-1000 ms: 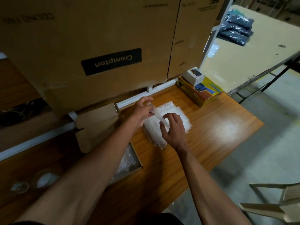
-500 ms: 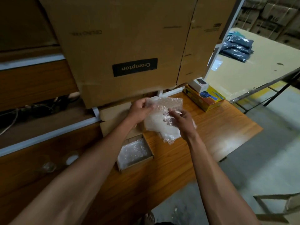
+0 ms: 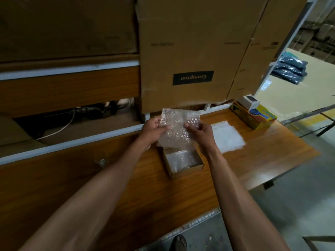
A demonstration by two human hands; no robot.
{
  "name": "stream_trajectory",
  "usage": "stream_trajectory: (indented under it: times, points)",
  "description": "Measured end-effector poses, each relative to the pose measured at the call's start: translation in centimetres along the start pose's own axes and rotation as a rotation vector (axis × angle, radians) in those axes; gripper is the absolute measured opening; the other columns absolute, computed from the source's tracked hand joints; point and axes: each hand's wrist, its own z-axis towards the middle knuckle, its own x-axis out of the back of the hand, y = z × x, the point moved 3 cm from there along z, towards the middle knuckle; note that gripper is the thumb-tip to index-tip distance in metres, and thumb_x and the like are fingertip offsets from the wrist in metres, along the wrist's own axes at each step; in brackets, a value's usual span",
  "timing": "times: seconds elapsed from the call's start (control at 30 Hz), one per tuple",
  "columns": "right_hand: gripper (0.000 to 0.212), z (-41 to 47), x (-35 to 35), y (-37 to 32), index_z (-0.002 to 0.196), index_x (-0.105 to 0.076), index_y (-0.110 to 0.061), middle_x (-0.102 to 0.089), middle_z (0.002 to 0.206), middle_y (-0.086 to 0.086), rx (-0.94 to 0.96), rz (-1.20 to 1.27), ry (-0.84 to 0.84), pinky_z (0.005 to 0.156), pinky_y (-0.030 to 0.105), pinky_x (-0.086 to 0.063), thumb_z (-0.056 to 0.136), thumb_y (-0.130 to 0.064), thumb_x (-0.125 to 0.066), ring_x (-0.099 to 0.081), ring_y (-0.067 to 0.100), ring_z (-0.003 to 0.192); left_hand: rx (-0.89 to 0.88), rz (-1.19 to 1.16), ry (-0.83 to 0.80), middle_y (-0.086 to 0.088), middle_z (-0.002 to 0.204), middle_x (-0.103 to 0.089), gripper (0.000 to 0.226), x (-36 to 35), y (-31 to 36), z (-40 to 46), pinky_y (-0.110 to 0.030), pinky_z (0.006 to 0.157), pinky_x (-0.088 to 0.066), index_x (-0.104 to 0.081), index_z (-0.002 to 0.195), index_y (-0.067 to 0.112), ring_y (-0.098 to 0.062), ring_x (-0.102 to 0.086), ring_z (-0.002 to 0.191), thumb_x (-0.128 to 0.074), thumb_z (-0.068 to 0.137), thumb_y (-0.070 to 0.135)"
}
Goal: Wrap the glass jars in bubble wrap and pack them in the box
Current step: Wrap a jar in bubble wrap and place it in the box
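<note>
Bubble wrap sheet (image 3: 178, 129) held up just above the open cardboard box (image 3: 183, 163), pinched at its left edge by left hand (image 3: 154, 131), at its right edge by right hand (image 3: 200, 134). Box lined with bubble wrap. More bubble wrap stacked (image 3: 226, 136) right of box on wooden table (image 3: 262, 160). Glass jar (image 3: 102, 161) left of box, dim.

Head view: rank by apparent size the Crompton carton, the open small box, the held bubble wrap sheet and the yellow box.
1. Crompton carton
2. Held bubble wrap sheet, nearer the camera, so unsure
3. Open small box and yellow box: look alike
</note>
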Motion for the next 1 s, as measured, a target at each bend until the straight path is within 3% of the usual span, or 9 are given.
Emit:
stream_trajectory:
  times: [0.13, 0.2, 0.3, 0.4, 0.53, 0.6, 0.73, 0.9, 1.0]
  points:
    - [0.043, -0.9, -3.5, 0.5, 0.125, -0.063, -0.002, -0.075, 0.113, 0.012, -0.066, -0.039, -0.058, 0.084, 0.033, -0.062, 0.089, -0.014, -0.083, -0.074, 0.027, 0.106, 0.019, 0.008, 0.077, -0.002, 0.127, -0.069, 0.076, 4.3, -1.0, -1.9, -0.041, 0.098, -0.058, -0.045, 0.152, 0.017, -0.018, -0.07, 0.108, -0.085, 0.088, 0.032]
    - [0.049, -1.2, -4.9, 1.0, 0.125, -0.057, -0.004, -0.071, 0.107, 0.013, -0.064, -0.065, -0.016, 0.084, 0.036, -0.063, 0.085, -0.011, -0.086, -0.074, 0.03, 0.103, 0.026, 0.042, 0.111, -0.005, 0.124, -0.072, 0.071, 6.3, -2.0, -2.3, -0.052, 0.095, -0.06, -0.056, 0.138, 0.025, -0.022, -0.074, 0.105, -0.088, 0.078, 0.045]
    - [0.055, -1.7, -7.1, 1.2, 0.121, -0.05, -0.017, -0.067, 0.106, 0.016, -0.03, -0.14, 0.043, 0.083, 0.043, -0.065, 0.083, -0.016, -0.089, -0.076, 0.029, 0.092, -0.015, 0.089, 0.166, -0.006, 0.117, -0.073, 0.06, 8.9, -2.5, -3.4, -0.053, 0.087, -0.063, -0.05, 0.133, 0.049, -0.025, -0.076, 0.098, -0.084, 0.087, 0.029]
    - [0.062, -2.2, -9.1, 0.9, 0.124, -0.041, -0.019, -0.071, 0.101, 0.017, 0.016, -0.229, 0.074, 0.08, 0.046, -0.065, 0.084, -0.022, -0.089, -0.078, 0.028, 0.083, -0.073, 0.11, 0.182, -0.008, 0.109, -0.073, 0.069, 10.6, -2.0, -5.2, -0.046, 0.081, -0.066, -0.042, 0.135, 0.06, -0.024, -0.078, 0.091, -0.079, 0.093, 0.02]
    - [0.059, -2.9, -11.1, 0.3, 0.121, -0.04, -0.019, -0.072, 0.101, 0.018, 0.082, -0.306, 0.07, 0.075, 0.048, -0.066, 0.086, -0.021, -0.087, -0.078, 0.027, 0.08, -0.11, 0.182, 0.153, 0.008, 0.106, -0.073, 0.031, 12.2, -2.0, -6.9, -0.051, 0.083, -0.064, -0.064, 0.12, 0.042, -0.022, -0.076, 0.093, -0.07, 0.1, 0.019]
    - [0.05, -3.4, -12.0, 0.0, 0.118, -0.044, -0.016, -0.074, 0.095, 0.015, 0.108, -0.361, 0.053, 0.073, 0.05, -0.066, 0.089, -0.023, -0.084, -0.077, 0.028, 0.078, -0.137, 0.196, 0.142, 0.013, 0.111, -0.072, 0.016, 12.9, -2.2, -7.3, -0.042, 0.083, -0.064, -0.072, 0.108, 0.03, -0.018, -0.074, 0.1, -0.066, 0.102, 0.017]
    - [0.023, -3.9, -13.0, -0.2, 0.109, -0.064, -0.018, -0.076, 0.098, 0.01, 0.126, -0.402, -0.01, 0.074, 0.049, -0.066, 0.093, -0.027, -0.078, -0.076, 0.025, 0.086, -0.119, 0.198, 0.149, 0.008, 0.111, -0.073, 0.014, 14.2, -2.5, -7.6, -0.02, 0.076, -0.056, -0.074, 0.108, 0.024, -0.009, -0.069, 0.106, -0.066, 0.102, 0.015]
    - [0.04, -3.9, -13.7, -0.1, 0.124, -0.071, -0.02, -0.069, 0.109, -0.002, 0.074, -0.526, -0.183, 0.082, 0.038, -0.065, 0.087, -0.017, -0.085, -0.072, 0.018, 0.099, -0.045, 0.166, 0.03, 0.001, 0.121, -0.071, 0.037, 15.3, -2.9, -7.9, -0.039, 0.093, -0.06, -0.071, 0.12, 0.029, -0.015, -0.067, 0.111, -0.085, 0.086, 0.022]
    - [0.04, -3.1, -13.7, 0.3, 0.126, -0.071, -0.02, -0.07, 0.106, -0.004, 0.148, -0.775, -0.174, 0.082, 0.035, -0.062, 0.088, -0.015, -0.083, -0.069, 0.016, 0.095, -0.05, 0.275, 0.028, 0.005, 0.117, -0.067, 0.04, 15.7, -2.8, -8.1, -0.036, 0.088, -0.059, -0.071, 0.12, 0.029, -0.012, -0.064, 0.107, -0.087, 0.084, 0.021]
